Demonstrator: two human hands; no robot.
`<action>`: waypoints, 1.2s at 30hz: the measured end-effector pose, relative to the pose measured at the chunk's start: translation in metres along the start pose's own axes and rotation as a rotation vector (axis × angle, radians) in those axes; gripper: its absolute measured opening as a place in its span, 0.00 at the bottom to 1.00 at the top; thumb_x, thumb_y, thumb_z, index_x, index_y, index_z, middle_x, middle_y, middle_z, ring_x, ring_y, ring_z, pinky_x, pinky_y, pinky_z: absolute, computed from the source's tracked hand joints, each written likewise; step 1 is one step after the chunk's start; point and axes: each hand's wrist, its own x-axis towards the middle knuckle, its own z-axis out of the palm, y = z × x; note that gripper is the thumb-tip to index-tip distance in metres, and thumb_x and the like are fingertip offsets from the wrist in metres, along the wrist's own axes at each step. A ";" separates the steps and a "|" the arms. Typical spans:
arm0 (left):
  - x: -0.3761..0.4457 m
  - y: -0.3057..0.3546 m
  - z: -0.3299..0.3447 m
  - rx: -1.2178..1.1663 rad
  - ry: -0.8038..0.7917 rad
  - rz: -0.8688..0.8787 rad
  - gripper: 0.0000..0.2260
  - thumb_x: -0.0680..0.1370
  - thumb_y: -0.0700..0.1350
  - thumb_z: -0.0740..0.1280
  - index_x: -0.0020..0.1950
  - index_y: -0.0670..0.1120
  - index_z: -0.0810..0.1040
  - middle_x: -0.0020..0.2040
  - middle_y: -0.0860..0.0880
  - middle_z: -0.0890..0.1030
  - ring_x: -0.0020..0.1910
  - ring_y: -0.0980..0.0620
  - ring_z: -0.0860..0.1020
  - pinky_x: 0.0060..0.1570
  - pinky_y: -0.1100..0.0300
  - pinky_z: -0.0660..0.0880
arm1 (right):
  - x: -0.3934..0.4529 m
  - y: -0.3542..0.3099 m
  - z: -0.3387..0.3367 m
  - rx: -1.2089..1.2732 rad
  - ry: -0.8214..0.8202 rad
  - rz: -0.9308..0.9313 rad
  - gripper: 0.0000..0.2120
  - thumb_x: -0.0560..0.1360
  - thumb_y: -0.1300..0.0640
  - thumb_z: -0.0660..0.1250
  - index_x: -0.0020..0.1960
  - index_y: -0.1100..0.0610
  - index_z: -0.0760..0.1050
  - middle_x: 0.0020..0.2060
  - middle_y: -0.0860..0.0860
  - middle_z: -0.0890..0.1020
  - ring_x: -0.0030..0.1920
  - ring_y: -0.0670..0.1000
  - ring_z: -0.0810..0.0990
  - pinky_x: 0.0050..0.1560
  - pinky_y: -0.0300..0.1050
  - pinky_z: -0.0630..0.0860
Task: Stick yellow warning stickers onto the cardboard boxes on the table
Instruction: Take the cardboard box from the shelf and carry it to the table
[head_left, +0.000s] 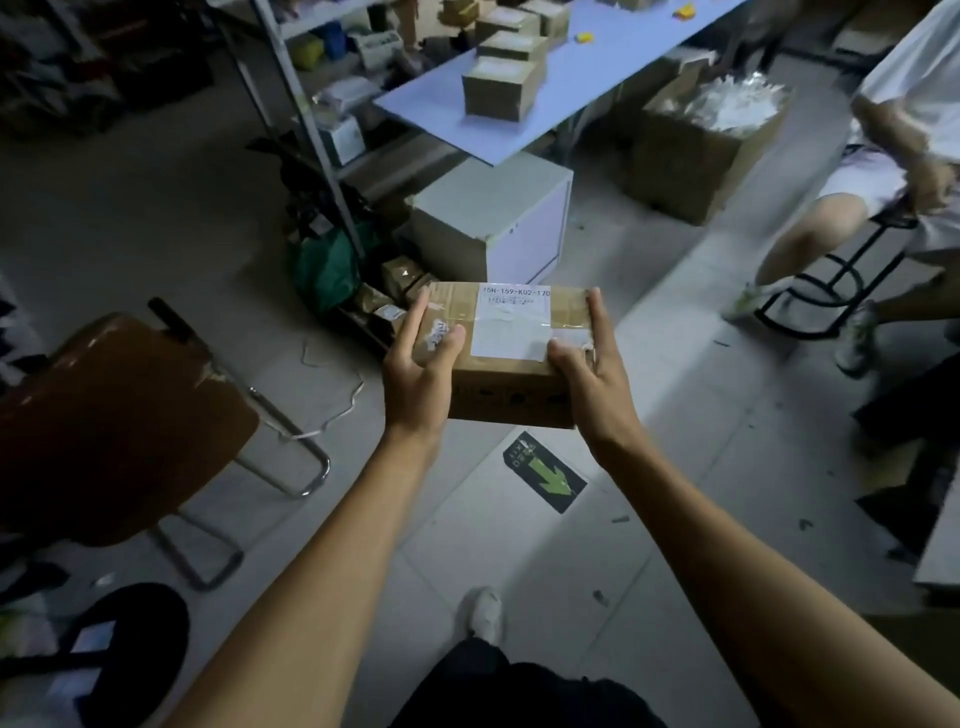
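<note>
The cardboard box (511, 358) is brown, sealed with clear tape, and carries a white label printed with a code on its top face; it is held in the air above the tiled floor (519, 561), between the left hand (418, 366) and the right hand (592, 364), each with fingers extended along an end face and thumb pressed on top. Its long axis runs left to right across the view, label side up, top face tilted slightly toward the camera. Beyond it stands a pale blue table (561, 88) carrying further boxes (501, 91), with a brown chair (114, 421) at left and a seated person (893, 171) at right in a dim storeroom.
</note>
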 end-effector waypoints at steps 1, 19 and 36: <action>0.019 0.002 0.009 -0.007 -0.022 -0.002 0.25 0.79 0.43 0.67 0.75 0.57 0.69 0.70 0.50 0.75 0.63 0.54 0.78 0.63 0.50 0.77 | 0.016 -0.002 -0.001 0.002 0.026 0.003 0.36 0.73 0.42 0.65 0.77 0.32 0.53 0.71 0.46 0.72 0.67 0.50 0.76 0.69 0.58 0.73; 0.272 -0.030 0.250 0.071 -0.231 -0.030 0.24 0.80 0.42 0.66 0.76 0.53 0.67 0.62 0.60 0.76 0.58 0.64 0.77 0.48 0.71 0.76 | 0.307 0.025 -0.130 0.031 0.173 0.112 0.36 0.74 0.42 0.64 0.77 0.32 0.50 0.71 0.44 0.70 0.68 0.47 0.74 0.70 0.57 0.71; 0.515 -0.036 0.453 0.052 -0.190 -0.127 0.25 0.73 0.52 0.70 0.69 0.66 0.71 0.70 0.56 0.75 0.67 0.55 0.75 0.67 0.49 0.74 | 0.616 0.013 -0.227 -0.032 0.130 0.139 0.37 0.75 0.43 0.64 0.79 0.35 0.49 0.68 0.39 0.73 0.65 0.38 0.73 0.70 0.49 0.71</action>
